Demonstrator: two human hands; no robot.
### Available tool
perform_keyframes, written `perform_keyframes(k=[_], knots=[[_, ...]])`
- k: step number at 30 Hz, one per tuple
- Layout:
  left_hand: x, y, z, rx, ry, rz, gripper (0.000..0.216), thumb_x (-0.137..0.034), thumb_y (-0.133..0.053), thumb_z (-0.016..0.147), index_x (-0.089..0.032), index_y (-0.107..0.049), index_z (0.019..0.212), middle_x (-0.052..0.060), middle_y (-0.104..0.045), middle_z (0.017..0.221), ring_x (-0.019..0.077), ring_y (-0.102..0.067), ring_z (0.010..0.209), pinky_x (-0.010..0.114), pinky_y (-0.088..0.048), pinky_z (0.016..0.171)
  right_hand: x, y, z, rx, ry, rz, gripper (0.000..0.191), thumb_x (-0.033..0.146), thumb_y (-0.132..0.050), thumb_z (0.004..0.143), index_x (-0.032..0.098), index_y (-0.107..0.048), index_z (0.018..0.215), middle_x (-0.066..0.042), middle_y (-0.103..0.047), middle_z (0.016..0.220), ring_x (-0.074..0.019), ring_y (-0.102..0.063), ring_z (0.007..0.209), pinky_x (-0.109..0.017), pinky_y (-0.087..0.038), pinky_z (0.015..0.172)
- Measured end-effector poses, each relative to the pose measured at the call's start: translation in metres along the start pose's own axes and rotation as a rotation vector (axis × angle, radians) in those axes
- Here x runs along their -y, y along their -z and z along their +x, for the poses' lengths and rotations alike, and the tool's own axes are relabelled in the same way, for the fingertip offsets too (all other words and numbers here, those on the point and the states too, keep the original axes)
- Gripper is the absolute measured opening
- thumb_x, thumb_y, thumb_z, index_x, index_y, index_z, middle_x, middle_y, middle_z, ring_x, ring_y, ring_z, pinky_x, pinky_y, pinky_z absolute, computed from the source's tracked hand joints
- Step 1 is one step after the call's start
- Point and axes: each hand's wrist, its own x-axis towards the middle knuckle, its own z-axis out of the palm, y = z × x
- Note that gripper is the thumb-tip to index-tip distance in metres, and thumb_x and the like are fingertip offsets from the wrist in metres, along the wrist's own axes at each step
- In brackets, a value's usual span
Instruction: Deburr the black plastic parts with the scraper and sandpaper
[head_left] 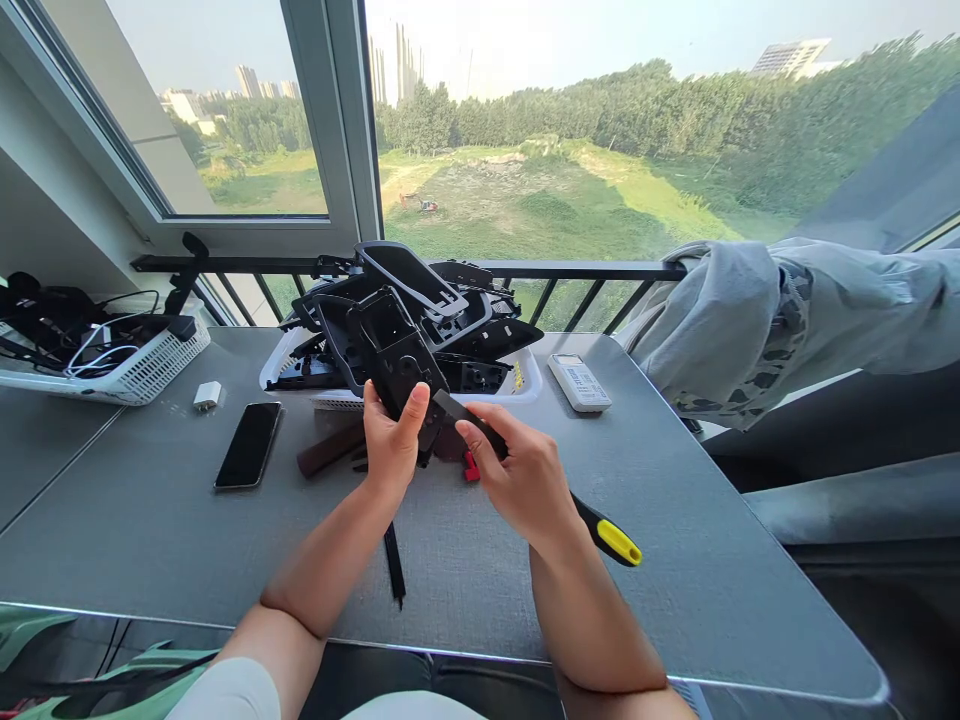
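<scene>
- Upper-floor room, used as an improvised home workstation.
- Grey desk (150,520) set against a large window (525,150) with railing (585,270); fields and tower blocks below.
- White basket (531,384) heaped with black plastic parts (420,310); remote control (579,383), smartphone (249,444), draped garment (750,320).

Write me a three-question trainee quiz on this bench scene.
1. True or false: the left hand grips a black plastic part.
2. Which lies just right of the white basket? A) a phone B) a remote control C) a charger
3. Fill in: the tool in the right hand has a black and ____ handle.
Key: 1 true; 2 B; 3 yellow.
</scene>
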Motion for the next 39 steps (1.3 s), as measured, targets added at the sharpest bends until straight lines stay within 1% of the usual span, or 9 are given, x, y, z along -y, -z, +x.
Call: perform_keyframes(k=[8, 13, 19, 23, 26, 30, 33, 36, 39], knots=[[-0.003, -0.002, 0.001, 0.022, 0.042, -0.127, 0.054, -0.043, -0.091, 0.052, -0.021, -0.059, 0.089, -0.004, -0.068, 0.079, 0.0099, -0.063, 0.064, 0.022, -0.051, 0.064, -0.004, 0.002, 0.004, -0.027, -0.012, 0.04, 0.027, 0.037, -0.052, 0.093, 0.021, -0.071, 0.103, -0.002, -0.073, 0.075, -0.0138, -0.059, 0.055, -0.026, -0.046, 0.058], [-0.002, -0.001, 0.003, 0.023, 0.069, -0.123, 0.057, -0.039, -0.093, 0.046, -0.021, -0.059, 0.088, -0.005, -0.067, 0.076, 0.0096, -0.062, 0.063, 0.021, -0.05, 0.062, -0.003, 0.0, 0.002, 0.063, 0.005, 0.106, 0.028, 0.037, -0.052, 0.093, 0.02, -0.07, 0.105, -0.003, -0.074, 0.078, -0.016, -0.064, 0.062, -0.026, -0.049, 0.06], [-0.003, -0.003, 0.005, 0.05, 0.106, -0.113, 0.052, -0.03, -0.093, 0.046, -0.019, -0.059, 0.084, -0.004, -0.067, 0.076, 0.0106, -0.063, 0.066, 0.022, -0.051, 0.065, -0.014, 0.001, 0.009, -0.059, -0.107, 0.092, 0.031, 0.042, -0.053, 0.09, 0.021, -0.071, 0.104, -0.004, -0.072, 0.073, -0.019, -0.065, 0.064, -0.029, -0.049, 0.064], [-0.004, -0.004, 0.005, 0.078, 0.176, -0.121, 0.048, -0.026, -0.092, 0.046, -0.018, -0.057, 0.078, -0.005, -0.065, 0.071, 0.0098, -0.061, 0.06, 0.024, -0.051, 0.061, -0.022, 0.005, 0.017, 0.001, -0.152, 0.244, 0.036, 0.047, -0.054, 0.087, 0.018, -0.07, 0.101, -0.003, -0.068, 0.069, -0.0179, -0.063, 0.065, -0.028, -0.048, 0.061], [-0.006, -0.004, 0.005, 0.048, 0.198, -0.159, 0.047, -0.029, -0.091, 0.046, -0.019, -0.06, 0.08, -0.004, -0.066, 0.074, 0.0108, -0.063, 0.062, 0.025, -0.052, 0.063, -0.027, 0.005, 0.02, 0.036, -0.174, 0.255, 0.037, 0.047, -0.052, 0.086, 0.017, -0.069, 0.099, -0.003, -0.066, 0.071, -0.0173, -0.061, 0.066, -0.027, -0.045, 0.059], [-0.012, -0.001, 0.01, -0.061, 0.179, -0.246, 0.042, -0.033, -0.087, 0.052, -0.02, -0.063, 0.083, -0.004, -0.068, 0.075, 0.0115, -0.065, 0.064, 0.024, -0.052, 0.065, -0.034, 0.005, 0.025, 0.15, -0.176, 0.212, 0.035, 0.046, -0.046, 0.09, 0.018, -0.064, 0.1, 0.002, -0.058, 0.064, -0.0144, -0.053, 0.057, -0.025, -0.041, 0.054], [-0.019, 0.004, 0.016, -0.144, 0.128, -0.289, 0.038, -0.034, -0.086, 0.053, -0.021, -0.064, 0.082, -0.004, -0.069, 0.077, 0.0128, -0.067, 0.069, 0.025, -0.052, 0.069, -0.033, -0.004, 0.028, 0.373, -0.124, 0.068, 0.029, 0.041, -0.04, 0.096, 0.02, -0.061, 0.098, 0.004, -0.055, 0.061, -0.0142, -0.053, 0.057, -0.025, -0.039, 0.056], [-0.024, 0.009, 0.018, -0.191, 0.09, -0.304, 0.039, -0.035, -0.085, 0.052, -0.021, -0.066, 0.083, -0.003, -0.07, 0.079, 0.0135, -0.067, 0.072, 0.025, -0.051, 0.072, -0.024, -0.029, 0.025, 0.611, -0.065, -0.215, 0.029, 0.036, -0.033, 0.101, 0.022, -0.058, 0.1, 0.0, -0.065, 0.073, -0.0168, -0.061, 0.067, -0.025, -0.039, 0.059], [-0.027, 0.016, 0.017, -0.202, 0.069, -0.297, 0.039, -0.035, -0.085, 0.053, -0.021, -0.066, 0.084, -0.004, -0.07, 0.079, 0.0131, -0.067, 0.071, 0.025, -0.051, 0.071, -0.019, -0.064, 0.014, 0.677, -0.056, -0.311, 0.024, 0.033, -0.037, 0.101, 0.022, -0.059, 0.103, -0.007, -0.072, 0.092, -0.0231, -0.068, 0.082, -0.027, -0.039, 0.062]])
